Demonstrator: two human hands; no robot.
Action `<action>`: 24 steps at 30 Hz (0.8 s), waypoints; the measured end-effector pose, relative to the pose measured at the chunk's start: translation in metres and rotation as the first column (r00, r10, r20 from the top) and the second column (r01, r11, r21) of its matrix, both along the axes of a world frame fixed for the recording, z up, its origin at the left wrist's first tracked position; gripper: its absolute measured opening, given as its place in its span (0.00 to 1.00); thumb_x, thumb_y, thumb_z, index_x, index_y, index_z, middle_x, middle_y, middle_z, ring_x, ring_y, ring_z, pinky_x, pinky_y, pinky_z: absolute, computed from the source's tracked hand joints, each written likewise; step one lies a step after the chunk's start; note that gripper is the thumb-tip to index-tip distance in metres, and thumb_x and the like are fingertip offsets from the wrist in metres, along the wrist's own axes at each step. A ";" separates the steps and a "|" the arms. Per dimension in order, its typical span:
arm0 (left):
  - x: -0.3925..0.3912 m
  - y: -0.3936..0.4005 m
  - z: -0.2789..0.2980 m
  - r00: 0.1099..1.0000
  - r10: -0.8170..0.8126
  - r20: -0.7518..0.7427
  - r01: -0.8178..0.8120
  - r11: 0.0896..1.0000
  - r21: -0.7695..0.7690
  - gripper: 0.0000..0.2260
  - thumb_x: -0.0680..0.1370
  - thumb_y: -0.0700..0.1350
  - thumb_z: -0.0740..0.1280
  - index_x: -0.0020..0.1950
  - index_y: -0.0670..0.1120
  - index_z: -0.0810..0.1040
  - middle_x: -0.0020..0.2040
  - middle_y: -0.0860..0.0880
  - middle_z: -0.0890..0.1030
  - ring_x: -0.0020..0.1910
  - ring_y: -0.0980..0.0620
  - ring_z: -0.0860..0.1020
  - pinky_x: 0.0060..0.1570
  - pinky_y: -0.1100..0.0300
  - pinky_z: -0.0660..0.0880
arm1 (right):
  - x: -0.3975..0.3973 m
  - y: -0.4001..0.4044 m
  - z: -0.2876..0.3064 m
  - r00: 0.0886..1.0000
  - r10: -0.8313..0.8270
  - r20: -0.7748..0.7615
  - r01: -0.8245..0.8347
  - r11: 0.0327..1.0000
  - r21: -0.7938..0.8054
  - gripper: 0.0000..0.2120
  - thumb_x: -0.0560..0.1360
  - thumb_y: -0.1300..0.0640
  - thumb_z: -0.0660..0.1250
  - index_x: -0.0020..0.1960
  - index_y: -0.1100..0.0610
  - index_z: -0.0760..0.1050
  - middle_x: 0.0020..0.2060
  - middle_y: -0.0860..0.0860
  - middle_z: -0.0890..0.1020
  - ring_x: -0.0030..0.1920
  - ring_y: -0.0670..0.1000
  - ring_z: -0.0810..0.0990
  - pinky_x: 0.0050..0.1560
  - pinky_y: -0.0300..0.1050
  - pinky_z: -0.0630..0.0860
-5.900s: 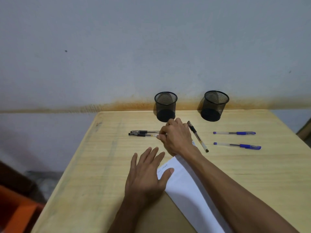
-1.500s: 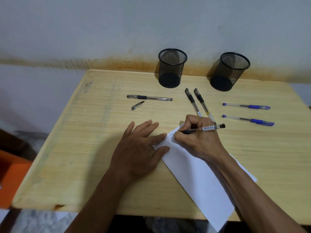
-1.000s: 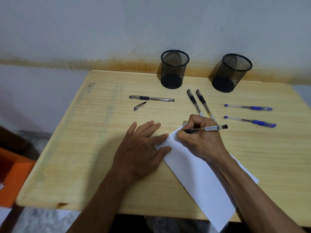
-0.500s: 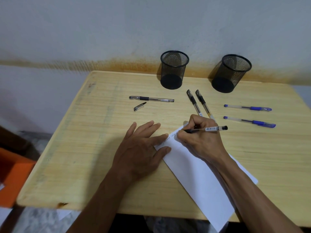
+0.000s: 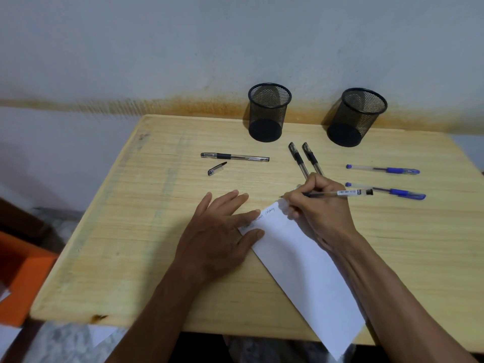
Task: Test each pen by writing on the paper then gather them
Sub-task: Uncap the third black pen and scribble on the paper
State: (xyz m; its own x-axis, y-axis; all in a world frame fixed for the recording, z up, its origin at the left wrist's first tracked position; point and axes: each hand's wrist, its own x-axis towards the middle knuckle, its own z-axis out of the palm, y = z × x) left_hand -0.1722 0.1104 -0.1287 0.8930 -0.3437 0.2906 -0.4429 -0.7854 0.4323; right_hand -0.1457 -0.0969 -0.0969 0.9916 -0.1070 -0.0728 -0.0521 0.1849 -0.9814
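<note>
A person's right hand [image 5: 320, 208] pinches an uncapped black pen [image 5: 337, 193] between curled fingers, its tip just past the far corner of a white paper [image 5: 301, 260] on a wooden table [image 5: 131, 244]. The left hand [image 5: 217, 231] lies flat, fingers spread, pressing the paper's left edge. A loose cap [image 5: 216, 169] and a capped black pen [image 5: 235, 156] lie farther left; two black pens [image 5: 298, 159] and two blue pens [image 5: 383, 170] lie near two mesh cups [image 5: 268, 112].

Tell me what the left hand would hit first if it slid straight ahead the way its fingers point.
Judging roughly, the left hand, flat on the white paper, would cross bare wooden table and first meet the two black-capped clear pens lying side by side; depth is uncertain.
</note>
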 end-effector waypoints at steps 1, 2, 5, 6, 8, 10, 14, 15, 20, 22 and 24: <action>0.000 0.000 0.000 1.000 0.001 0.006 -0.001 1.000 0.003 0.20 0.76 0.63 0.62 0.61 0.55 0.82 0.69 0.50 0.77 0.72 0.52 0.70 0.73 0.41 0.62 | -0.001 -0.001 0.003 1.000 -0.011 -0.020 0.012 0.999 0.036 0.09 0.72 0.81 0.64 0.37 0.73 0.68 0.28 0.62 0.73 0.25 0.54 0.72 0.28 0.43 0.72; 0.000 0.000 0.000 1.000 0.002 0.011 -0.002 1.000 0.008 0.20 0.76 0.62 0.63 0.61 0.55 0.82 0.68 0.50 0.77 0.71 0.52 0.71 0.72 0.41 0.62 | -0.002 -0.002 0.007 0.999 -0.020 -0.039 0.022 0.999 0.044 0.06 0.72 0.80 0.65 0.40 0.74 0.70 0.27 0.61 0.74 0.25 0.53 0.73 0.29 0.44 0.72; 0.000 0.001 -0.001 1.000 -0.003 0.018 0.003 1.000 0.001 0.22 0.76 0.63 0.63 0.62 0.52 0.82 0.67 0.48 0.78 0.70 0.51 0.72 0.70 0.39 0.65 | -0.008 -0.006 0.015 0.998 -0.058 -0.038 0.057 0.998 -0.035 0.04 0.72 0.76 0.69 0.43 0.75 0.73 0.26 0.58 0.77 0.27 0.50 0.76 0.33 0.45 0.77; 0.000 0.000 -0.001 0.999 0.010 0.035 -0.008 0.999 -0.036 0.22 0.76 0.62 0.64 0.62 0.50 0.82 0.66 0.48 0.79 0.69 0.51 0.74 0.69 0.39 0.67 | -0.010 -0.008 0.018 0.997 -0.074 -0.019 0.072 0.994 -0.080 0.05 0.72 0.74 0.70 0.42 0.74 0.74 0.27 0.57 0.78 0.28 0.49 0.77 0.33 0.43 0.78; 0.001 0.000 0.004 0.993 0.109 0.035 -0.099 0.969 -0.227 0.19 0.75 0.58 0.69 0.60 0.48 0.83 0.62 0.49 0.82 0.65 0.51 0.78 0.64 0.43 0.73 | -0.017 -0.011 0.025 0.996 -0.084 0.018 0.086 0.988 -0.128 0.05 0.71 0.72 0.72 0.41 0.70 0.76 0.29 0.56 0.81 0.30 0.48 0.80 0.35 0.40 0.79; 0.002 -0.004 0.019 0.962 0.262 -0.081 -0.269 0.846 -0.460 0.16 0.75 0.52 0.73 0.59 0.47 0.83 0.59 0.50 0.83 0.61 0.53 0.79 0.61 0.50 0.77 | -0.027 -0.017 0.033 0.995 -0.090 0.033 0.093 0.989 -0.114 0.05 0.71 0.71 0.73 0.41 0.68 0.77 0.32 0.57 0.83 0.32 0.49 0.81 0.35 0.41 0.81; 0.028 0.002 0.032 0.853 0.521 -0.027 -0.510 0.822 -0.253 0.14 0.78 0.50 0.68 0.61 0.45 0.80 0.59 0.46 0.81 0.62 0.45 0.74 0.61 0.51 0.71 | -0.041 -0.022 0.041 0.994 -0.097 0.047 0.103 0.981 -0.162 0.05 0.72 0.70 0.74 0.42 0.64 0.80 0.34 0.55 0.86 0.34 0.48 0.84 0.36 0.39 0.81; 0.036 0.002 0.034 0.837 0.546 -0.036 -0.542 0.818 -0.194 0.15 0.79 0.50 0.67 0.61 0.44 0.80 0.60 0.44 0.81 0.62 0.42 0.73 0.61 0.49 0.70 | -0.045 -0.024 0.043 0.994 -0.098 0.043 0.103 0.981 -0.165 0.04 0.72 0.70 0.75 0.42 0.64 0.80 0.35 0.54 0.86 0.35 0.48 0.84 0.36 0.39 0.81; 0.057 -0.001 0.031 0.798 0.602 -0.042 -0.602 0.798 0.005 0.12 0.80 0.51 0.65 0.53 0.46 0.84 0.56 0.43 0.81 0.58 0.38 0.74 0.58 0.47 0.68 | -0.060 -0.037 0.044 0.996 -0.088 -0.011 0.085 0.981 -0.172 0.04 0.70 0.68 0.77 0.41 0.64 0.82 0.37 0.56 0.87 0.35 0.49 0.84 0.39 0.42 0.83; 0.059 -0.002 0.030 0.807 0.590 0.010 -0.590 0.807 0.027 0.10 0.79 0.50 0.66 0.53 0.49 0.85 0.55 0.45 0.82 0.58 0.39 0.74 0.57 0.47 0.68 | -0.066 -0.045 0.045 0.996 -0.089 -0.019 0.085 0.986 -0.145 0.05 0.70 0.69 0.77 0.41 0.63 0.83 0.36 0.54 0.87 0.36 0.48 0.85 0.42 0.43 0.84; 0.060 -0.002 0.026 0.817 0.574 0.052 -0.576 0.817 0.036 0.08 0.79 0.48 0.67 0.51 0.49 0.86 0.54 0.45 0.82 0.56 0.39 0.75 0.57 0.46 0.68 | -0.071 -0.053 0.046 0.997 -0.075 -0.028 0.071 0.987 -0.144 0.06 0.70 0.70 0.76 0.42 0.60 0.85 0.38 0.52 0.88 0.40 0.49 0.87 0.46 0.44 0.85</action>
State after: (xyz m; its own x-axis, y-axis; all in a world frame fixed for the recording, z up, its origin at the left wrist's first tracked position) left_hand -0.1121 0.1083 -0.1025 0.9212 0.2150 0.3243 0.0812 -0.9214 0.3801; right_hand -0.2169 -0.1495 -0.0509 0.9780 -0.1906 -0.0847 -0.0769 0.0480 -0.9959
